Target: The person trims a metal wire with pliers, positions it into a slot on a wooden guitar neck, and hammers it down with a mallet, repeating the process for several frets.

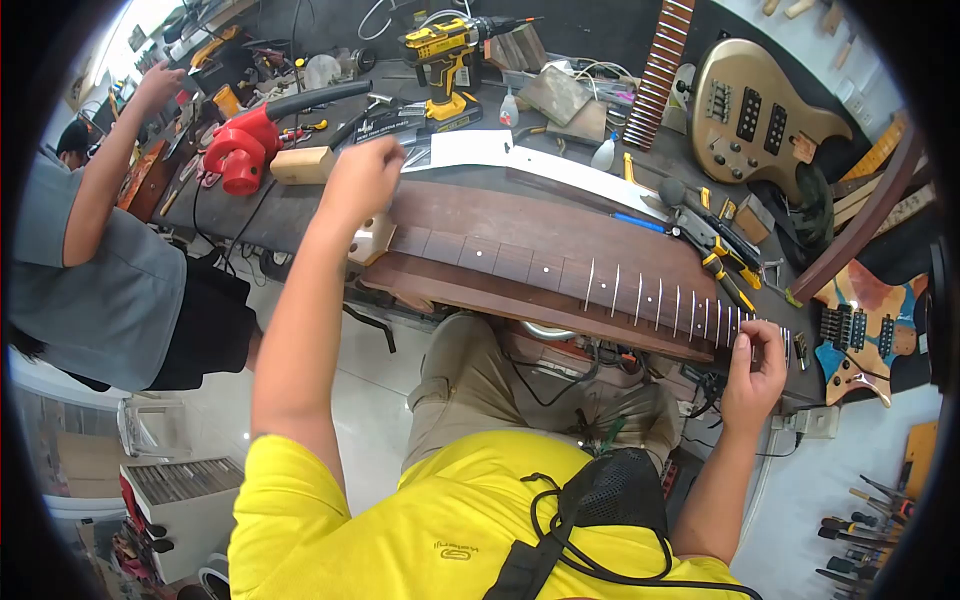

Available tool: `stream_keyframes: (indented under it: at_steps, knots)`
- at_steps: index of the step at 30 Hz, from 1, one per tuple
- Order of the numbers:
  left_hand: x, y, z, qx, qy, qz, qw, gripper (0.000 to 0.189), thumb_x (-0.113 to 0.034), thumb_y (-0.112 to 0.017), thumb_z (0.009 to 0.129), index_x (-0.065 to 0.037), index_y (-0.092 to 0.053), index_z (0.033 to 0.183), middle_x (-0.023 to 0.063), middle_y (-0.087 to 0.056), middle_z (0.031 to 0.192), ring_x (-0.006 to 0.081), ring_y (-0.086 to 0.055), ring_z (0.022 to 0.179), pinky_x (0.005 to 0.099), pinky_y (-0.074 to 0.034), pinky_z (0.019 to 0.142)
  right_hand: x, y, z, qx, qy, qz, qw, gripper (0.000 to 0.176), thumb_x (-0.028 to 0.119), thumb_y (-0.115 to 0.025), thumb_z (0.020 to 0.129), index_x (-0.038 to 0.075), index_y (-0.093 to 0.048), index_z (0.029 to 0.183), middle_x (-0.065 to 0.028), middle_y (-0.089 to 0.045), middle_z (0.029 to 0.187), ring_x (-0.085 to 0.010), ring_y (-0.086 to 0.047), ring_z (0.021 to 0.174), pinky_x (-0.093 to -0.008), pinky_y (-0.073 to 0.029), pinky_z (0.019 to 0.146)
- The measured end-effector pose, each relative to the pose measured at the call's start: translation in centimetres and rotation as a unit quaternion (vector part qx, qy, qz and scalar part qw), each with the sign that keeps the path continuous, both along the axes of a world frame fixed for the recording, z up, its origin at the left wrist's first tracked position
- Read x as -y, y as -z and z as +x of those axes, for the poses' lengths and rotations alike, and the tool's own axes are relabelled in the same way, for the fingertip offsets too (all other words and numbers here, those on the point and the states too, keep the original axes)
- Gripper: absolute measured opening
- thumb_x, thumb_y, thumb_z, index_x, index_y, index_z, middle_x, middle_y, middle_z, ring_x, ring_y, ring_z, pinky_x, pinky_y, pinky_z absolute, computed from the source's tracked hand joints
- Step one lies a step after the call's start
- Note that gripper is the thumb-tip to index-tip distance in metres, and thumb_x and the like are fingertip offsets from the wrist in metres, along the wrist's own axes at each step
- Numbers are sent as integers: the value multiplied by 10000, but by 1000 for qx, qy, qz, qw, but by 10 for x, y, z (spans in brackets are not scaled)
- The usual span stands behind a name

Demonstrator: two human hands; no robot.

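Observation:
A guitar neck (pixel 545 265) with a dark fretboard lies across the front of the bench, its pale headstock (pixel 372 240) to the left. Metal frets cross its right part, while thin bare slots show on the left part. My left hand (pixel 365 178) is raised over the headstock, beside a long white strip (pixel 470 148) with thin metal pieces at its left end. Its fingers are curled together; whatever is in them is hidden. At the fretboard's right end, my right hand (pixel 757 365) touches the surface with thumb and fingers pinched, the contents too small to make out.
A brown board (pixel 480 208) lies behind the neck. Pliers (pixel 725 265), a blue pen (pixel 638 222), a yellow drill (pixel 440 65), a red blower (pixel 240 150) and a wood block (pixel 302 166) crowd the bench. A gold guitar (pixel 760 110) stands right; another person (pixel 110 260) works left.

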State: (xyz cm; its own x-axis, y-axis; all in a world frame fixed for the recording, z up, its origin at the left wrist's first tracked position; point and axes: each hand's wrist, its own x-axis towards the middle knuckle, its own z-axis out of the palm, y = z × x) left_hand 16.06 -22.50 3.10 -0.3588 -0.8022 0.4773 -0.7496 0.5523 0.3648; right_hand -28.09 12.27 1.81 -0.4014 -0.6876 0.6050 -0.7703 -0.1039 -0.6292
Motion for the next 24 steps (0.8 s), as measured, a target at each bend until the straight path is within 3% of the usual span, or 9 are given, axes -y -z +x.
stream_keyframes:
  at_steps: [1,2,3,5,6,11,19,22,24]
  knots:
    - [28,1,-5,37,-17,11,999,171,-118,-668,957,-32,-786,1046,248,-768,1014,437,-751,967,492,-587,849,-3,1,2,26,-10,-5,1000,89,43,-660,1001,-28,-674,1051,-99,-658,1003,-203,-620,961,-328,-494,908]
    - [50,1,-11,122,-14,10,992,186,-99,-653,950,-17,-800,1030,257,-782,1035,440,-763,1003,503,-608,878,-3,-2,6,5,-12,-8,1000,87,40,-675,986,-30,-677,1037,-108,-665,1001,-212,-627,942,-331,-504,896]
    - [65,5,-16,121,-6,6,993,186,-99,-653,950,-17,-800,1030,257,-782,1035,440,-763,1003,503,-608,878,-5,-8,10,4,-4,-12,1000,87,40,-675,986,-30,-677,1037,-108,-665,1001,-212,-627,942,-331,-504,896]
    - [89,10,-35,320,-88,29,943,209,-76,-641,941,2,-813,1030,273,-789,1060,441,-773,1048,518,-626,912,-12,-22,16,-27,-43,26,998,83,32,-693,961,-32,-679,1011,-120,-671,991,-231,-637,916,-337,-515,871]
    - [79,1,-45,339,-93,26,936,216,-63,-640,936,24,-812,1033,290,-787,1084,436,-777,1077,531,-634,927,-15,-28,18,-51,-49,16,997,76,25,-703,941,-30,-682,989,-131,-672,971,-250,-647,896,-348,-523,842]
    - [83,5,-56,309,-117,35,943,265,-72,-595,966,2,-793,1126,276,-783,1147,439,-770,1103,557,-620,934,-36,-33,-6,-41,-2,10,999,83,41,-696,958,-38,-682,979,-127,-685,913,-247,-654,850,-344,-519,820]
    - [85,10,-50,325,-70,48,942,226,-46,-592,958,19,-764,1089,308,-767,1137,463,-755,1098,564,-611,943,14,-46,-83,-15,41,66,997,105,83,-682,983,-19,-701,996,-115,-713,911,-253,-688,836,-355,-539,826]
    - [88,12,-51,305,-94,41,947,233,-31,-612,940,26,-754,1117,309,-765,1149,462,-753,1106,550,-609,957,60,-45,-104,-75,33,86,993,124,106,-704,958,0,-714,1022,-145,-725,958,-321,-710,893,-409,-559,855]
    - [96,21,-51,312,-95,51,944,234,-33,-609,943,31,-752,1118,308,-765,1157,461,-753,1110,548,-609,960,87,-45,-111,-235,6,127,964,167,135,-721,937,17,-720,1055,-173,-723,1015,-378,-708,967,-462,-565,885]
